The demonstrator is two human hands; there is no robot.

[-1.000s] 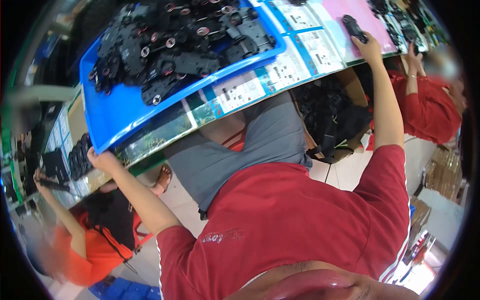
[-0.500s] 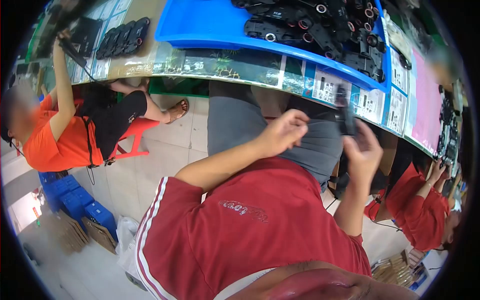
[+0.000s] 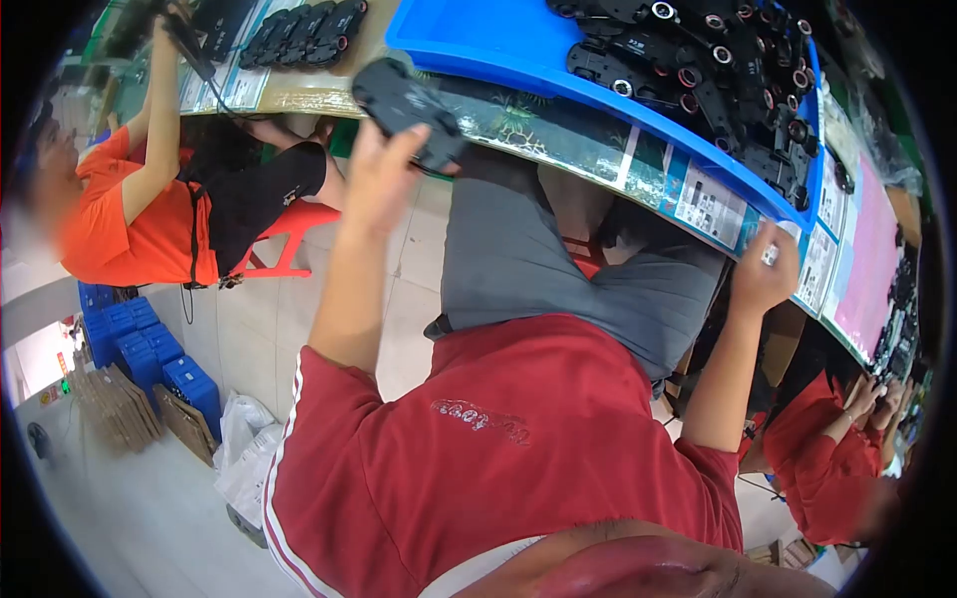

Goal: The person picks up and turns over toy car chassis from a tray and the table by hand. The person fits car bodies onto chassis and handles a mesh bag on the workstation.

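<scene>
My left hand (image 3: 384,179) grips a black car-shaped plastic part (image 3: 409,112) by its lower end, raised over the table's front edge. My right hand (image 3: 768,269) is at the table's front edge, just below the near right corner of the blue tray (image 3: 498,66); its fingers are curled, and what they hold, if anything, is hidden. Many black parts (image 3: 648,55) with small round pieces, some ringed in red or white, are heaped in the tray. To the left on the table, a row of similar black parts (image 3: 304,38) lies side by side.
A person in orange (image 3: 140,219) sits at the left, holding a dark object. At the right, a person in red (image 3: 827,448) works near more black parts (image 3: 897,319). A pink sheet (image 3: 865,269) lies on the table. Blue bins (image 3: 189,389) stand on the floor.
The black part, in my right hand a second ago, is now in my left hand at the left. My right hand has moved back to the table edge. The view has swung left.
</scene>
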